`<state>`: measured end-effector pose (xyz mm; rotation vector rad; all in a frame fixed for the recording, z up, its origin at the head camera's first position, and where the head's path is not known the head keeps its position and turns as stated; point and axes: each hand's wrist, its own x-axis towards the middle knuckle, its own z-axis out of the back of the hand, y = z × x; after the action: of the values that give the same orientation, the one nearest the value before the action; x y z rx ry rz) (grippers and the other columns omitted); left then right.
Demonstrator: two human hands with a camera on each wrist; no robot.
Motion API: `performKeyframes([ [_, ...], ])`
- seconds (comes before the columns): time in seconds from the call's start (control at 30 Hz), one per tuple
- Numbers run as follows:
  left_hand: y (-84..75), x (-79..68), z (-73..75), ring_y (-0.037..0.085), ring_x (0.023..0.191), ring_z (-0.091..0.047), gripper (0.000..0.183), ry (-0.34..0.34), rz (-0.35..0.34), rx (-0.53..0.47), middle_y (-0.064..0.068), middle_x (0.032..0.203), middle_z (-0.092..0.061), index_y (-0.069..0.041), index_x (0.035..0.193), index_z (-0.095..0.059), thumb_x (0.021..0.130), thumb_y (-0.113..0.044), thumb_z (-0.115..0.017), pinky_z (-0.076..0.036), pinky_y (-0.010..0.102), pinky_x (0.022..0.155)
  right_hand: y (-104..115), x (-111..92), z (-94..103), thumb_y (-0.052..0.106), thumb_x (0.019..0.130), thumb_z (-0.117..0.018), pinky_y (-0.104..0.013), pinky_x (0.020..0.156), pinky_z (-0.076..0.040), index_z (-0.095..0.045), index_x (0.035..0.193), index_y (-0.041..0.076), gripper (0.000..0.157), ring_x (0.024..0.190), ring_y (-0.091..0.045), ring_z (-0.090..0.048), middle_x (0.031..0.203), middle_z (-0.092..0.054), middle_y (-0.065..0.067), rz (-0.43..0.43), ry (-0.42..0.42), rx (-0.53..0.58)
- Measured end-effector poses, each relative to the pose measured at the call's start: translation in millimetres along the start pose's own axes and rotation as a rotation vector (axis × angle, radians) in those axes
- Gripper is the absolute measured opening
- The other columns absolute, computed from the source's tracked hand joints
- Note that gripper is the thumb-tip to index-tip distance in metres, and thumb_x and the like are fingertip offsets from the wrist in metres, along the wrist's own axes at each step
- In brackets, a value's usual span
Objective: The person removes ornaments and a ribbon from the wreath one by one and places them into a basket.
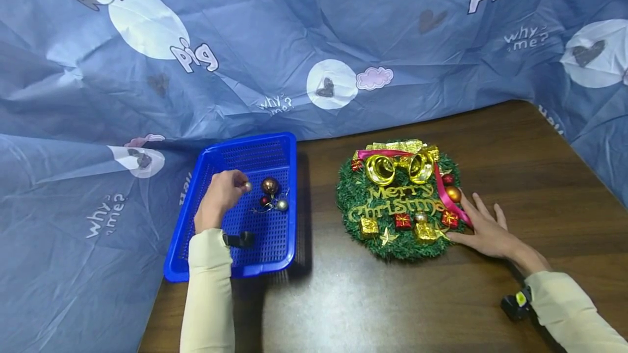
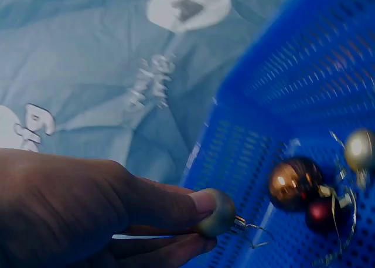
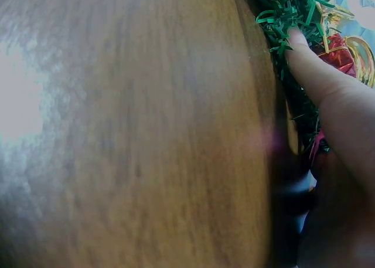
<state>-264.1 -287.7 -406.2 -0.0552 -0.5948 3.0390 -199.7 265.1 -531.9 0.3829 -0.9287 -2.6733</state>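
Observation:
Over the blue plastic basket [image 1: 293, 206], my left hand [image 1: 223, 194] pinches a small gold Christmas ball [image 2: 218, 213] between thumb and fingers; its wire hook sticks out to the right in the left wrist view. Inside the basket lie a brown ball [image 1: 270, 185], a dark red ball [image 1: 265, 200] and another gold ball [image 1: 282, 205]. My right hand [image 1: 487, 231] rests at the right edge of a green Christmas wreath [image 1: 353, 195], fingers spread, thumb touching the greenery. Gold bells [image 1: 380, 170], a pink ribbon [image 1: 448, 200], small gift boxes and gold "Merry Christmas" lettering decorate the wreath.
The wreath and basket sit apart on a brown wooden table [image 1: 338, 298]. A blue printed cloth [image 1: 275, 31] hangs behind the table and along its left side, close to the basket's left rim.

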Motion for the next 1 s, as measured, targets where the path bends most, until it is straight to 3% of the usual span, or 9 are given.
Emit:
performKeyframes([
  [0.2,12.6,9.6,-4.0,0.034,0.094,-0.065,0.017,0.095,0.03,0.094,0.018,0.098,-0.07,0.001,0.098,-0.07,0.086,-0.011,-0.067,-0.051,0.048,0.085,-1,0,0.6,0.048,0.091,-0.059,-0.061,0.105,0.027,0.012,0.152,0.01,0.101,0.144,-0.04,0.017,0.157,0.0,-0.026,-0.008,0.002,-0.001],
  [0.3,17.7,12.7,-7.7,0.035,0.095,-0.064,0.018,0.144,0.08,0.114,0.02,0.102,-0.069,0.0,0.098,-0.069,0.084,-0.012,-0.069,-0.051,0.05,0.084,-1,0,0.7,0.048,0.091,-0.058,-0.061,0.105,0.027,0.013,0.152,0.012,0.101,0.144,-0.04,0.017,0.157,0.0,-0.026,-0.01,0.004,-0.001],
  [0.53,22.5,17.9,-20.8,0.033,0.09,-0.064,0.016,0.234,0.138,0.18,0.021,0.101,-0.068,-0.001,0.094,-0.069,0.08,-0.009,-0.065,-0.052,0.049,0.081,1,0,0.8,0.049,0.091,-0.058,-0.061,0.105,0.027,0.013,0.152,0.012,0.101,0.144,-0.039,0.017,0.157,0.0,-0.027,-0.016,0.009,-0.006],
  [1.0,13.7,25.6,-35.5,0.028,0.073,-0.055,0.009,0.303,0.213,0.268,0.02,0.089,-0.06,0.002,0.08,-0.064,0.08,-0.004,-0.057,-0.053,0.048,0.07,0,1,0.6,0.049,0.09,-0.059,-0.061,0.105,0.027,0.013,0.152,0.013,0.101,0.144,-0.039,0.017,0.158,0.001,-0.024,-0.005,0.003,0.003],
])
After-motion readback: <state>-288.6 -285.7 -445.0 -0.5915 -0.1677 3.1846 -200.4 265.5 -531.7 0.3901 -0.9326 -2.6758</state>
